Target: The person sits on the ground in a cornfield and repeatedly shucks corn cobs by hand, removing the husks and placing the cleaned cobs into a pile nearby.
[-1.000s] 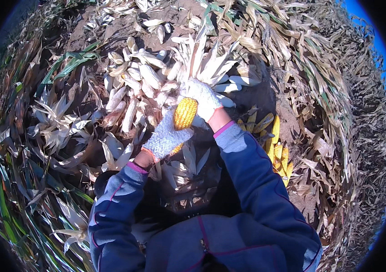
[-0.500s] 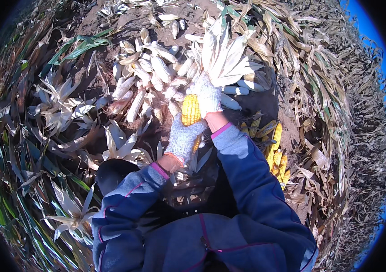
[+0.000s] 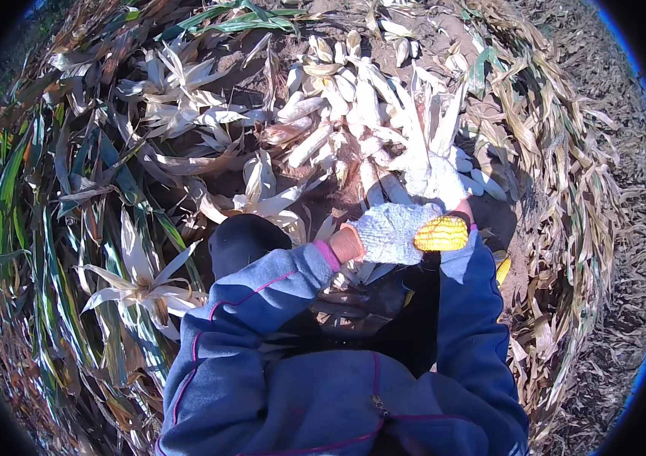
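Observation:
My left hand (image 3: pixel 393 232), in a pale knitted glove, is closed round a bare yellow corn ear (image 3: pixel 442 234). The ear lies sideways, its kernels showing past the glove toward my right wrist. Just beyond it, my right hand (image 3: pixel 434 181), gloved the same way, is closed at the base of dry, pale corn husks (image 3: pixel 444 125), whose leaves fan out away from me. Its fingertips are hard to make out in the glare. Whether ear and husk are still joined is hidden behind the gloves.
Ears in their husks (image 3: pixel 338 99) lie heaped ahead of my hands. Yellow ears (image 3: pixel 503 269) show partly past my right forearm. An opened empty husk (image 3: pixel 142 289) rests at the left, among green and dry stalks (image 3: pixel 42 205). Dry leaves (image 3: pixel 566 190) bank up at the right.
The view has shifted, so the scene sits further right. My left hand has turned the ear from upright to sideways, its kernel end now pointing right. My right hand stays at the husks.

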Tool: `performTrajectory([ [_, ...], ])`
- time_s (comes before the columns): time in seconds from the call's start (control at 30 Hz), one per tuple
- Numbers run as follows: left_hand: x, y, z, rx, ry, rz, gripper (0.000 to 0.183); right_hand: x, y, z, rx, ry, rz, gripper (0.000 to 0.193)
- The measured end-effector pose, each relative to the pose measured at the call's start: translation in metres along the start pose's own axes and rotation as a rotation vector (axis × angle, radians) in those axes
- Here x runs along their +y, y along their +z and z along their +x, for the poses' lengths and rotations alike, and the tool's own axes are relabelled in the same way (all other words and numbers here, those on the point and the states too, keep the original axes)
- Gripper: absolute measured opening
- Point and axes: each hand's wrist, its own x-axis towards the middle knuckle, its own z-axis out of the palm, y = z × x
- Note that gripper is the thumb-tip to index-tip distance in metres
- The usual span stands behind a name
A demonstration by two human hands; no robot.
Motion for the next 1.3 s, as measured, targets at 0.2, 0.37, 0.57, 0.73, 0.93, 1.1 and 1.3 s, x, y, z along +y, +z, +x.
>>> performTrajectory([
  [0.2, 0.022, -0.001, -0.005, -0.035, 0.092, -1.264, 0.075, -0.001, 0.025, -0.037, 0.126, -0.107, -0.278, 0.027],
  [0.37, 0.007, -0.011, -0.019, 0.168, 0.009, -1.455, 0.044, 0.011, 0.066, -0.075, 0.007, -0.021, -0.213, 0.032],
  [0.57, -0.013, -0.017, -0.021, 0.436, -0.1, -1.414, 0.034, 0.017, 0.088, -0.094, -0.106, 0.115, 0.134, 0.039],
  [0.73, -0.014, -0.004, -0.016, 0.299, -0.274, -1.212, 0.036, 0.02, 0.062, -0.117, -0.365, 0.264, 0.78, 0.045],
  [0.93, 0.009, 0.027, -0.014, 0.091, -0.29, -1.239, 0.042, -0.006, 0.057, -0.148, -0.024, -0.078, 0.638, 0.043],
  [1.1, 0.041, 0.057, -0.005, 0.182, -0.408, -1.029, 0.032, 0.01, 0.03, -0.156, 0.111, -0.19, 1.002, 0.038],
  [1.3, 0.09, 0.059, 0.007, 0.076, -0.48, -0.609, 0.031, -0.022, -0.001, -0.178, 0.32, -0.144, 1.344, 0.033],
])
